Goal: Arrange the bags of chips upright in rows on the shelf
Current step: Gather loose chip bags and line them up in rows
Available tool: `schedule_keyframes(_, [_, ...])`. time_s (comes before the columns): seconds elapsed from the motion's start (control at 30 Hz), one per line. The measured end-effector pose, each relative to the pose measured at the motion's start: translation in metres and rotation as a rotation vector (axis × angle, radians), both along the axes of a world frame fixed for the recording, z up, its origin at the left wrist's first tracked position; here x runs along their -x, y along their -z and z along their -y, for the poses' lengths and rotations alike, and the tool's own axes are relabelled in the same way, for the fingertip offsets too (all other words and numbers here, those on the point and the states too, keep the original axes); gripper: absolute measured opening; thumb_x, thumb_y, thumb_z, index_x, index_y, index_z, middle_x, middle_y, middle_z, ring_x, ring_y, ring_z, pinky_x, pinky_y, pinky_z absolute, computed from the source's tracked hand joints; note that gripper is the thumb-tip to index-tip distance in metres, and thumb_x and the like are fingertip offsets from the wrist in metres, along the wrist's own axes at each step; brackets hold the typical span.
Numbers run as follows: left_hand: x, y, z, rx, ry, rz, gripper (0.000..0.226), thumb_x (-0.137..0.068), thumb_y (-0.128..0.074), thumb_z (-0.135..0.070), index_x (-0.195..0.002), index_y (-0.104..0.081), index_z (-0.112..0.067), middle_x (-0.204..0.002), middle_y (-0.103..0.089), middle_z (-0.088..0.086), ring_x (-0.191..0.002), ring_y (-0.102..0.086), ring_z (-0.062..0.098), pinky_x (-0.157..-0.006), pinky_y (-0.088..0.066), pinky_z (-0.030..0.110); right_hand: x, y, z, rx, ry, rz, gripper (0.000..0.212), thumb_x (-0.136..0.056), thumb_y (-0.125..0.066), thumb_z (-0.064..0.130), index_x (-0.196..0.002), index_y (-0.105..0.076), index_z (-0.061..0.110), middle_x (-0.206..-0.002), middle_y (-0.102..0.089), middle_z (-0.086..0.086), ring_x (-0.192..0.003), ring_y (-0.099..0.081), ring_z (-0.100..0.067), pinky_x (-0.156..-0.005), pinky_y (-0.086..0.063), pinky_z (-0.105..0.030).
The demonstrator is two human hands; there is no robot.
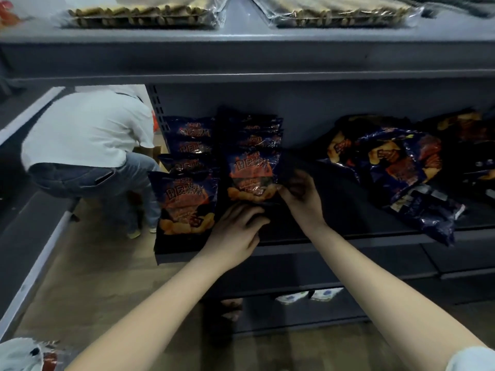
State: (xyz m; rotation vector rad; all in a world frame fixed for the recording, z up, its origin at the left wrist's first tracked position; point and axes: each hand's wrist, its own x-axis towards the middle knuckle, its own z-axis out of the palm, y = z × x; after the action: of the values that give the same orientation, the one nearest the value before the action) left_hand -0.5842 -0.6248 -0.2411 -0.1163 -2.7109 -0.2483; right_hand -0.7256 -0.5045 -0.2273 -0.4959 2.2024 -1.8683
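Observation:
Dark blue chip bags stand upright in two rows at the left end of the dark shelf (pixel 334 236). The left row's front bag (pixel 184 202) stands at the shelf's left edge. In the second row the front bag (pixel 251 178) stands upright between my hands. My right hand (pixel 301 194) pinches its lower right corner. My left hand (pixel 238 231) has its fingers curled at the bag's bottom edge, low on the shelf. More bags (pixel 396 162) lie flat in a loose heap on the right of the shelf.
A person in a white shirt (pixel 85 145) crouches in the aisle left of the shelf. The shelf above carries clear packs of biscuits (pixel 144 14). Lower shelves hold a few white packs (pixel 308 294). A white bag (pixel 21 354) lies at the bottom left.

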Motion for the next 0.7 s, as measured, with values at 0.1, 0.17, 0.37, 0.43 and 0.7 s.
schedule_keyframes(0.1, [0.008, -0.006, -0.005, -0.008, 0.034, -0.010, 0.032, -0.079, -0.055, -0.018, -0.110, -0.063, -0.016, -0.121, -0.058, 0.004, -0.111, -0.053, 0.025, -0.095, -0.044, 0.038, -0.002, -0.002, -0.017, 0.038, 0.101, -0.019, 0.050, -0.080, -0.073, 0.023, -0.123, -0.048, 0.026, -0.108, -0.055, 0.008, -0.107, -0.057, -0.013, -0.085, -0.046, -0.018])
schedule_keyframes(0.17, [0.015, -0.009, -0.013, -0.020, 0.070, -0.011, 0.031, -0.079, -0.057, -0.016, -0.110, -0.063, -0.016, -0.121, -0.059, 0.004, -0.110, -0.055, 0.026, -0.094, -0.045, 0.039, -0.005, -0.005, -0.032, 0.042, 0.158, -0.038, 0.046, -0.081, -0.072, 0.023, -0.121, -0.049, 0.024, -0.109, -0.055, 0.007, -0.106, -0.056, -0.013, -0.085, -0.045, -0.016])
schedule_keyframes(0.37, [0.050, -0.012, -0.057, -0.072, 0.211, -0.012, 0.030, -0.076, -0.065, -0.008, -0.106, -0.066, -0.015, -0.115, -0.061, 0.005, -0.103, -0.058, 0.027, -0.091, -0.046, 0.039, -0.012, -0.009, -0.107, 0.002, 0.319, -0.069, 0.045, -0.084, -0.068, 0.027, -0.124, -0.049, 0.018, -0.118, -0.058, 0.003, -0.107, -0.056, -0.010, -0.082, -0.048, -0.012])
schedule_keyframes(0.43, [0.065, -0.015, -0.079, -0.083, 0.241, -0.001, 0.031, -0.076, -0.066, -0.007, -0.106, -0.067, -0.015, -0.115, -0.062, 0.005, -0.104, -0.058, 0.027, -0.092, -0.043, 0.038, -0.010, -0.010, -0.137, -0.020, 0.371, -0.088, 0.044, -0.085, -0.067, 0.030, -0.124, -0.049, 0.019, -0.119, -0.059, 0.000, -0.108, -0.057, -0.013, -0.089, -0.049, -0.024])
schedule_keyframes(0.7, [0.127, -0.022, -0.171, -0.116, 0.364, 0.031, 0.037, -0.079, -0.063, -0.010, -0.116, -0.061, -0.013, -0.123, -0.058, 0.006, -0.111, -0.054, 0.028, -0.095, -0.044, 0.041, 0.014, -0.016, -0.238, -0.105, 0.478, -0.091, 0.037, -0.086, -0.066, 0.034, -0.118, -0.051, 0.027, -0.124, -0.055, -0.001, -0.110, -0.054, -0.012, -0.087, -0.045, -0.022])
